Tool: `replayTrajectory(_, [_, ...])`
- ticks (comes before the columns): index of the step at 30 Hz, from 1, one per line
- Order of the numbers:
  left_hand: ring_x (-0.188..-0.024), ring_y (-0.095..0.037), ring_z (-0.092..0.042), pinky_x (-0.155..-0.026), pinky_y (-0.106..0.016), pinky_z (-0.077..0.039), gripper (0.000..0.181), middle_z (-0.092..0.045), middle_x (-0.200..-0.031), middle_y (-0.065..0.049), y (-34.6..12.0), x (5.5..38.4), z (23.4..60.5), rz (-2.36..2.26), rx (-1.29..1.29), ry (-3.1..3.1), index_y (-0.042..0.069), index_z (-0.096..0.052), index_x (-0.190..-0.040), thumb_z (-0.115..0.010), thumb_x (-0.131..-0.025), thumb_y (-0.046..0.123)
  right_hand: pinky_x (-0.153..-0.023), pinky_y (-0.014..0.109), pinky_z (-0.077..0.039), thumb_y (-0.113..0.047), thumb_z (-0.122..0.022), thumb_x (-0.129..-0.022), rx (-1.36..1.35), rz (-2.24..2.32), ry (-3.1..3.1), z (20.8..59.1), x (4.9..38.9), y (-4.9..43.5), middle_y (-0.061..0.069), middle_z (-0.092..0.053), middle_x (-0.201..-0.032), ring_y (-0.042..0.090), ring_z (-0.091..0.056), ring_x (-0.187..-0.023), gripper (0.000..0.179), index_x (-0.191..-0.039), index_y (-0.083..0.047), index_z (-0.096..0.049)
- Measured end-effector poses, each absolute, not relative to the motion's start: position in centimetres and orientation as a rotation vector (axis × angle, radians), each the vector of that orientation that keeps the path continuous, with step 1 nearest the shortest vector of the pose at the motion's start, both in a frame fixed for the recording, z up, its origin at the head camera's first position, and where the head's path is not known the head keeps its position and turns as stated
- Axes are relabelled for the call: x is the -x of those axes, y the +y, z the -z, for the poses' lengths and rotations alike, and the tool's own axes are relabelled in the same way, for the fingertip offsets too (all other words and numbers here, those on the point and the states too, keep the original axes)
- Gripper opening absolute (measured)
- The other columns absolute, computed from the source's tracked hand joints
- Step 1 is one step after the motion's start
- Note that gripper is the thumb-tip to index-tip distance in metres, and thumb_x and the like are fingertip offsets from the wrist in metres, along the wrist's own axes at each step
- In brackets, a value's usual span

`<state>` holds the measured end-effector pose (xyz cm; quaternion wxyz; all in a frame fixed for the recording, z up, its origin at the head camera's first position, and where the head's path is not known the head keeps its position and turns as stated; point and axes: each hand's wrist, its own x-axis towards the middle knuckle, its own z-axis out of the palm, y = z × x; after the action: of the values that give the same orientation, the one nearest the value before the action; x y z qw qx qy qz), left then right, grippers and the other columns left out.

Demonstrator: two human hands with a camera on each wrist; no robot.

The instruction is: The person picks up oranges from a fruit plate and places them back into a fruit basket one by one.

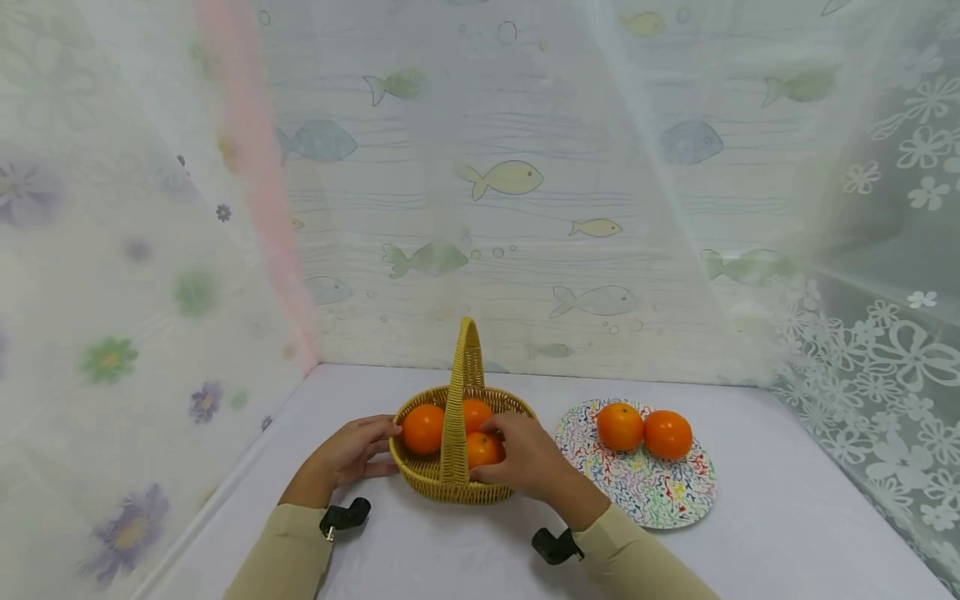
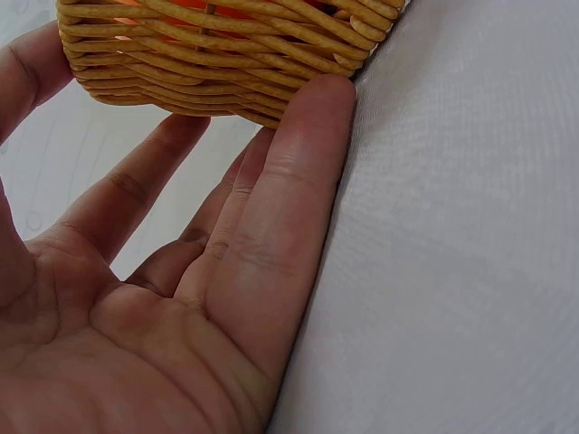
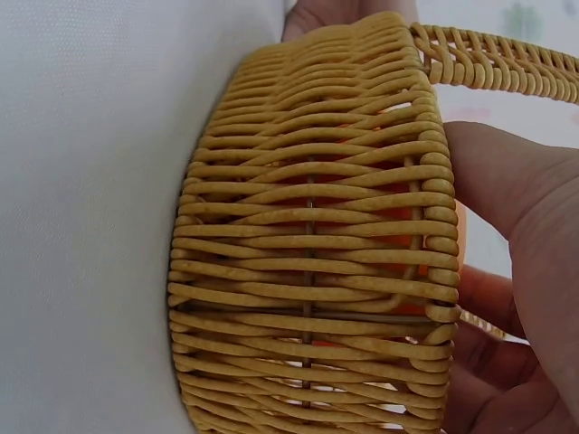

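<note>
A yellow wicker basket (image 1: 480,492) with a tall arched handle stands on the table, three oranges inside it. My left hand (image 1: 360,450) rests against the basket's left side. In the left wrist view, fingertips touch the woven wall, the lowest one close to the tablecloth. Over the basket's right rim reaches my right hand (image 1: 528,458), thumb and fingers curled round the nearest orange (image 1: 483,448). Another orange (image 1: 423,429) lies left of the handle, and a third (image 1: 476,414) sits behind the gripped one. In the right wrist view the basket wall (image 3: 308,253) hides most of that fruit.
To the right of the basket lies a round plate (image 1: 652,500) with a colourful squiggle pattern. Two oranges (image 1: 620,427) sit side by side towards its far edge. A white cloth covers the table (image 1: 420,558). Sheer curtains with fish (image 1: 510,177) and flowers hang around it.
</note>
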<state>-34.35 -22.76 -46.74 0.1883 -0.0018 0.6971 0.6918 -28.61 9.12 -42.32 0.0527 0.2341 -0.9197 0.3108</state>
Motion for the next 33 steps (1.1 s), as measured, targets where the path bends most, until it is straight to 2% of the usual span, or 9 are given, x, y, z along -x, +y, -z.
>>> replayTrajectory(9, [-0.119, -0.021, -0.065, -0.096, -0.051, -0.06, 0.053, -0.058, -0.144, -0.012, -22.74, 34.35, 46.84, -1.948, -0.008, 1.961, 0.005, -0.054, -0.146, -0.064, -0.1, 0.029, -0.087, 0.033, -0.059, -0.041, -0.091, -0.077, -0.721, -0.972, -2.798, 42.37, 28.66, 8.98, -0.002, -0.067, -0.116, 0.014, -0.06, -0.101, 0.058, -0.122, -0.011, -0.069])
replayTrajectory(24, [-0.118, -0.02, -0.066, -0.096, -0.05, -0.06, 0.054, -0.059, -0.144, -0.012, -22.72, 34.39, 46.88, -1.948, 0.004, 1.966, 0.005, -0.054, -0.147, -0.065, -0.1, 0.029, -0.086, 0.031, -0.058, -0.042, -0.091, -0.077, -0.726, -0.985, -2.786, 42.75, 28.75, 9.11, -0.004, -0.067, -0.112, 0.013, -0.06, -0.099, 0.057, -0.119, -0.012, -0.069])
replayTrajectory(33, [-0.118, -0.02, -0.066, -0.096, -0.05, -0.061, 0.054, -0.058, -0.144, -0.012, -22.76, 34.41, 46.92, -1.949, 0.0, 1.968, 0.005, -0.054, -0.147, -0.065, -0.099, 0.029, -0.091, 0.032, -0.059, -0.043, -0.089, -0.079, -0.731, -1.002, -2.79, 42.63, 28.62, 9.13, -0.004, -0.067, -0.116, 0.013, -0.061, -0.105, 0.056, -0.121, -0.012, -0.069])
